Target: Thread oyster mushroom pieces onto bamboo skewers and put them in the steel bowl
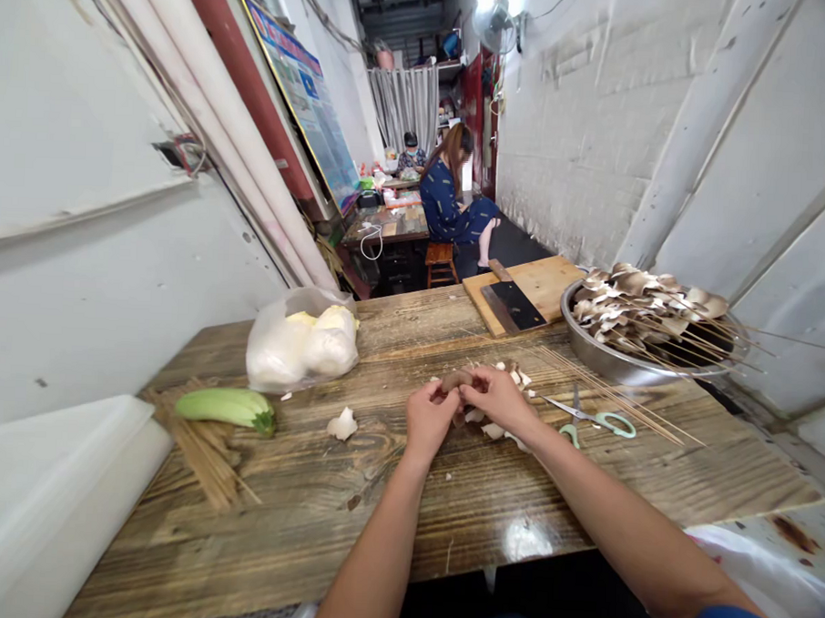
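Note:
My left hand [430,417] and my right hand [496,396] meet over the middle of the wooden table [295,504]. Between them they grip a brown-capped mushroom [456,379], with fingers and thumbs closed round it. White mushroom pieces [493,431] lie under and beside my right hand, partly covered by it. Left of my left hand rests a single loose mushroom piece [343,424]. To the right of my right hand are scissors [589,419] with pale green handles, blades apart, and several thin bamboo skewers [614,395].
At the right, a metal bowl [608,361] holds skewered mushrooms [649,306]. A cleaver [515,300] lies on a cutting board [550,283]. Leftward are a plastic bag [267,348] with pale contents, a green gourd [220,407] and more skewers [204,464]. Two people sit farther back.

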Action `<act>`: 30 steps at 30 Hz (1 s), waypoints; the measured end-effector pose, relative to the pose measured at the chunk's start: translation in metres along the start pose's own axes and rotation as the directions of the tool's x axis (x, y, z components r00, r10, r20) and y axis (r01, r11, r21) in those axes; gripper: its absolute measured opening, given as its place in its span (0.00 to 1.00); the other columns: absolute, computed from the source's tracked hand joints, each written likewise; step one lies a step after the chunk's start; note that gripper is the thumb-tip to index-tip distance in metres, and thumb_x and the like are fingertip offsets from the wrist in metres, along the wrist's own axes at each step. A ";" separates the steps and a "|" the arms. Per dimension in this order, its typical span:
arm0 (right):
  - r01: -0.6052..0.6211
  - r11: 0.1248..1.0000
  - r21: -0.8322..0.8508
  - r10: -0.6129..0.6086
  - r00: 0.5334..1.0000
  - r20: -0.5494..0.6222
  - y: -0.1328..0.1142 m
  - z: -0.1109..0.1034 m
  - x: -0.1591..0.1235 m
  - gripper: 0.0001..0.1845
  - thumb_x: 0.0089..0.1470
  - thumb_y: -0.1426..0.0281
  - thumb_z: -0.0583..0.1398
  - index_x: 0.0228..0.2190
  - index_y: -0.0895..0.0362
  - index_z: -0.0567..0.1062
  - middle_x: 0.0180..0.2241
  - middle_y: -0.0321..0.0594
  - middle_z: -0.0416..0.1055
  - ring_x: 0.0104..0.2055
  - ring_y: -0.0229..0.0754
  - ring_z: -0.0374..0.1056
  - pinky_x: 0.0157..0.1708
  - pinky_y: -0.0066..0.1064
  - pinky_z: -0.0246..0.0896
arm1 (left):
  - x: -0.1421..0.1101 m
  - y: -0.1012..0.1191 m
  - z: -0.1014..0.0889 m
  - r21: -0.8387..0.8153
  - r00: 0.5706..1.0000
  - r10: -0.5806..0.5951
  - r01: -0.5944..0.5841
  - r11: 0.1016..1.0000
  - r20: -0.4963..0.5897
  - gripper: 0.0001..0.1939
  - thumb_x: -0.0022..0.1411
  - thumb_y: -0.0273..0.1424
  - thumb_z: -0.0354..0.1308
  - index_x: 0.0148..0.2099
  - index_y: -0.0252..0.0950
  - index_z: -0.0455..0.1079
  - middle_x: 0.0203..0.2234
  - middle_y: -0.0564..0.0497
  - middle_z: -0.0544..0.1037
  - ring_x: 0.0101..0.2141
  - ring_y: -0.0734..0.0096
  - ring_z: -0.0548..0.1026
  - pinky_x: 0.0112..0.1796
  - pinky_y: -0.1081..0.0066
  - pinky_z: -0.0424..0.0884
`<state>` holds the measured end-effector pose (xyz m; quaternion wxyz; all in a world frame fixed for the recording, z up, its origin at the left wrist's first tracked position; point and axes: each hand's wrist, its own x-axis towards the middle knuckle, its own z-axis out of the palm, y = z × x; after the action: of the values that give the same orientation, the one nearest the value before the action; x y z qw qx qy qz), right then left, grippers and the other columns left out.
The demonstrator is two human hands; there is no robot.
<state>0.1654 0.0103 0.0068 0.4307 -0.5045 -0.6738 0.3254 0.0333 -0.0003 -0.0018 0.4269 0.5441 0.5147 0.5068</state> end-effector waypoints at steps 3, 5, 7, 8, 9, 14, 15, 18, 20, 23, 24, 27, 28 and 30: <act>0.042 0.995 -0.085 -0.038 0.998 0.058 0.000 -0.002 0.000 0.05 0.44 0.74 0.56 0.21 0.59 0.71 0.19 0.32 0.64 0.22 0.33 0.59 0.23 0.23 0.52 | 0.000 -0.001 -0.002 0.009 0.999 0.004 -0.005 1.000 0.036 0.10 0.48 0.30 0.56 0.34 0.32 0.72 0.23 0.52 0.75 0.23 0.75 0.72 0.27 0.76 0.66; 0.061 0.983 -0.173 -0.051 0.997 0.066 -0.001 -0.004 0.000 0.05 0.43 0.75 0.56 0.19 0.59 0.70 0.17 0.31 0.62 0.21 0.32 0.57 0.22 0.23 0.48 | -0.001 -0.001 -0.003 0.012 0.998 0.014 -0.015 1.000 0.059 0.10 0.48 0.29 0.56 0.35 0.32 0.72 0.24 0.51 0.75 0.24 0.74 0.72 0.28 0.76 0.66; 0.075 0.969 -0.236 -0.062 0.996 0.063 -0.002 -0.004 0.000 0.05 0.42 0.76 0.57 0.18 0.59 0.69 0.17 0.31 0.61 0.21 0.33 0.56 0.22 0.24 0.46 | -0.001 -0.002 -0.004 0.002 0.997 0.011 -0.011 1.000 0.081 0.11 0.47 0.30 0.57 0.34 0.31 0.72 0.24 0.52 0.75 0.24 0.74 0.71 0.27 0.76 0.66; 0.079 0.965 -0.248 -0.064 0.996 0.067 -0.002 -0.005 0.000 0.05 0.42 0.76 0.57 0.18 0.59 0.69 0.17 0.31 0.61 0.22 0.33 0.56 0.22 0.24 0.46 | -0.001 -0.002 -0.004 -0.007 0.996 0.004 -0.003 1.000 0.093 0.11 0.47 0.30 0.57 0.34 0.31 0.72 0.23 0.52 0.75 0.23 0.75 0.71 0.27 0.76 0.66; 0.080 0.966 -0.247 -0.063 0.995 0.075 -0.003 -0.005 0.000 0.04 0.42 0.76 0.56 0.19 0.59 0.69 0.18 0.31 0.62 0.22 0.33 0.56 0.22 0.24 0.46 | -0.001 -0.003 -0.004 -0.016 0.995 -0.004 0.006 1.000 0.103 0.11 0.47 0.30 0.57 0.34 0.31 0.72 0.22 0.52 0.74 0.22 0.75 0.71 0.26 0.76 0.66; 0.073 0.980 -0.184 -0.052 0.992 0.119 -0.001 -0.006 0.000 0.04 0.42 0.74 0.56 0.19 0.59 0.68 0.18 0.31 0.61 0.21 0.32 0.55 0.21 0.23 0.45 | -0.002 -0.002 -0.006 -0.026 0.993 -0.007 0.010 1.000 0.121 0.09 0.46 0.29 0.57 0.32 0.31 0.71 0.20 0.54 0.73 0.21 0.76 0.70 0.24 0.77 0.64; 0.074 0.980 -0.185 -0.053 0.992 0.114 -0.001 -0.005 0.000 0.04 0.41 0.74 0.56 0.18 0.59 0.67 0.17 0.30 0.59 0.21 0.32 0.55 0.21 0.23 0.45 | -0.002 -0.002 -0.006 -0.025 0.992 -0.006 0.009 1.000 0.124 0.08 0.46 0.29 0.57 0.31 0.31 0.71 0.19 0.54 0.72 0.21 0.76 0.69 0.23 0.77 0.64; 0.053 0.976 -0.211 -0.038 0.996 0.075 -0.002 -0.004 -0.001 0.06 0.39 0.74 0.56 0.16 0.58 0.64 0.16 0.29 0.57 0.20 0.32 0.53 0.20 0.23 0.43 | -0.003 0.000 -0.006 -0.051 0.991 -0.025 0.032 0.998 0.131 0.07 0.46 0.29 0.58 0.30 0.31 0.71 0.18 0.54 0.71 0.20 0.77 0.68 0.23 0.77 0.63; 0.020 0.973 -0.231 -0.012 0.999 0.038 -0.005 -0.003 -0.002 0.07 0.38 0.73 0.56 0.15 0.58 0.63 0.15 0.29 0.56 0.20 0.32 0.53 0.20 0.23 0.43 | -0.004 0.001 -0.005 -0.096 0.988 -0.051 0.065 0.993 0.148 0.08 0.46 0.29 0.58 0.31 0.31 0.70 0.18 0.55 0.71 0.20 0.77 0.67 0.23 0.77 0.64; -0.006 0.959 -0.282 -0.001 1.000 -0.024 -0.013 -0.003 -0.005 0.09 0.37 0.73 0.57 0.13 0.57 0.60 0.14 0.28 0.55 0.19 0.32 0.52 0.20 0.23 0.41 | -0.004 0.001 -0.002 -0.149 0.984 -0.068 0.093 0.984 0.166 0.08 0.45 0.30 0.59 0.30 0.31 0.69 0.17 0.55 0.70 0.19 0.77 0.67 0.22 0.77 0.64; -0.003 0.954 -0.301 -0.010 0.999 -0.043 -0.015 -0.004 -0.005 0.10 0.37 0.72 0.57 0.13 0.57 0.59 0.14 0.28 0.54 0.19 0.32 0.52 0.20 0.23 0.41 | -0.004 0.001 -0.002 -0.158 0.985 -0.072 0.097 0.983 0.156 0.07 0.45 0.30 0.59 0.29 0.31 0.69 0.17 0.55 0.70 0.19 0.77 0.68 0.22 0.77 0.64; -0.010 0.937 -0.350 -0.031 0.993 -0.111 -0.018 -0.008 -0.005 0.11 0.38 0.71 0.57 0.13 0.57 0.59 0.14 0.29 0.55 0.19 0.31 0.51 0.20 0.23 0.41 | 0.000 -0.003 -0.002 -0.221 0.991 -0.122 0.133 0.966 0.063 0.08 0.45 0.31 0.59 0.28 0.32 0.67 0.18 0.55 0.71 0.19 0.76 0.69 0.23 0.76 0.65; -0.029 0.930 -0.366 -0.029 0.988 -0.151 -0.017 -0.010 -0.004 0.11 0.39 0.71 0.57 0.13 0.57 0.60 0.14 0.29 0.56 0.19 0.31 0.51 0.20 0.24 0.41 | 0.002 -0.004 -0.004 -0.253 0.989 -0.150 0.147 0.956 0.009 0.09 0.45 0.32 0.59 0.29 0.32 0.67 0.18 0.54 0.72 0.20 0.75 0.70 0.23 0.75 0.66; -0.082 0.912 -0.402 -0.014 0.973 -0.230 -0.015 -0.016 0.000 0.11 0.41 0.68 0.56 0.14 0.57 0.62 0.14 0.31 0.58 0.19 0.32 0.51 0.20 0.24 0.41 | 0.006 -0.007 -0.007 -0.249 0.979 -0.184 0.157 0.956 -0.089 0.10 0.46 0.34 0.58 0.29 0.32 0.67 0.18 0.54 0.73 0.20 0.74 0.71 0.24 0.74 0.66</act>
<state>0.1737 0.0058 0.0259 0.3842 -0.6292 -0.6640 0.1246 0.0251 0.0059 -0.0068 0.5028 0.4127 0.5173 0.5561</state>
